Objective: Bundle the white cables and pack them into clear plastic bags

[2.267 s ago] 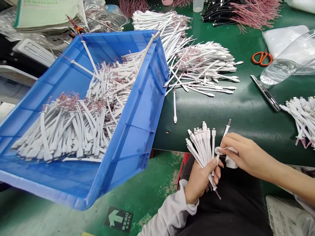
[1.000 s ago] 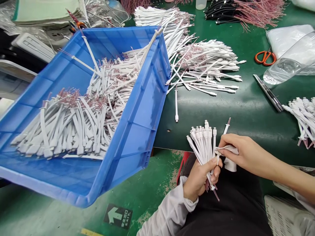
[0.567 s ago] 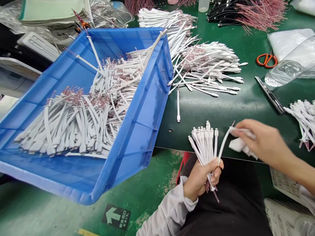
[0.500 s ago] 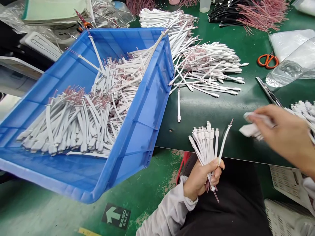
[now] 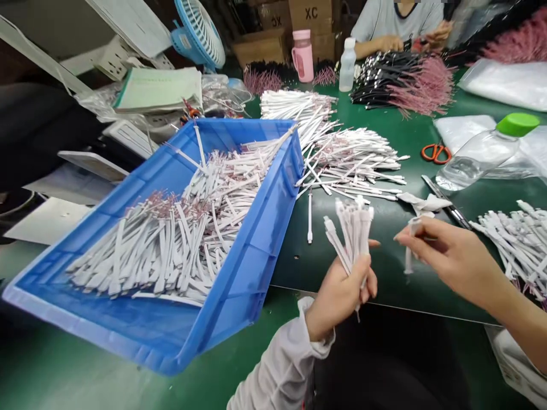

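My left hand (image 5: 342, 293) is closed around a bundle of short white flat cables (image 5: 351, 228), their plug ends fanned upward. To its right, my right hand (image 5: 448, 256) pinches one white cable (image 5: 409, 250) between thumb and fingers; the cable hangs down, blurred. A crumpled white cloth (image 5: 423, 204) lies on the table just beyond my right hand. At my left a blue plastic crate (image 5: 256, 279) holds many white cables (image 5: 158, 250) with thin reddish wire ends. One loose cable (image 5: 310, 219) lies on the table beside the crate.
Piles of white cables (image 5: 354, 159) lie behind my hands, more (image 5: 519, 239) at the right. A utility knife (image 5: 447, 202), orange scissors (image 5: 436, 152) and a water bottle (image 5: 478, 154) are at right. Across the table, a person (image 5: 399, 28) sits behind black cables (image 5: 376, 80).
My right hand has let go of the cloth and now pinches one cable. The odd reversed cable no longer shows in my left hand. The view has tilted up.
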`<state>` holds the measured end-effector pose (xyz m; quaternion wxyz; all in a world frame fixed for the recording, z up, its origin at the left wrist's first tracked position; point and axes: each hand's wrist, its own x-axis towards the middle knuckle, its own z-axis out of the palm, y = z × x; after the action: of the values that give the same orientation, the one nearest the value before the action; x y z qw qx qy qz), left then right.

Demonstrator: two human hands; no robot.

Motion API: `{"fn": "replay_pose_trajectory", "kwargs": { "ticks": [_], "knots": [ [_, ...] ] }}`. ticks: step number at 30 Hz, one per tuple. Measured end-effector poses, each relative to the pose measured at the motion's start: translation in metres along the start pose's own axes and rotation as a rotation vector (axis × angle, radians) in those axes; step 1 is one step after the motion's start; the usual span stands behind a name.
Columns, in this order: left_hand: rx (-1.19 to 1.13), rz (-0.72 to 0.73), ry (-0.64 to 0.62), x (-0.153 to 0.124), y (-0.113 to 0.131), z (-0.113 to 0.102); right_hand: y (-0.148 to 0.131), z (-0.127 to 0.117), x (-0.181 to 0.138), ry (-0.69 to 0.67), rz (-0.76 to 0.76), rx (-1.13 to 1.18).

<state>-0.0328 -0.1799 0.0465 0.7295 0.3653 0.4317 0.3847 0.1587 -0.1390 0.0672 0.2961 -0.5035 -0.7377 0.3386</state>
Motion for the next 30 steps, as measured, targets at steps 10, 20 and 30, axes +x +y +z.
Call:
{"fn": "replay_pose_trajectory", "kwargs": {
  "ticks": [10, 20, 30],
  "knots": [
    [-0.096, 0.137, -0.049, 0.120, 0.056, 0.006, 0.032, -0.015, 0.085, 0.101, 0.388, 0.989],
    [-0.110, -0.043, -0.325, 0.155, 0.031, 0.010, 0.070, -0.019, 0.090, 0.285, 0.428, 1.129],
    [0.245, 0.143, -0.023, 0.146, 0.021, 0.011, 0.067, -0.015, 0.090, 0.492, 0.389, 1.018]
  ]
}}
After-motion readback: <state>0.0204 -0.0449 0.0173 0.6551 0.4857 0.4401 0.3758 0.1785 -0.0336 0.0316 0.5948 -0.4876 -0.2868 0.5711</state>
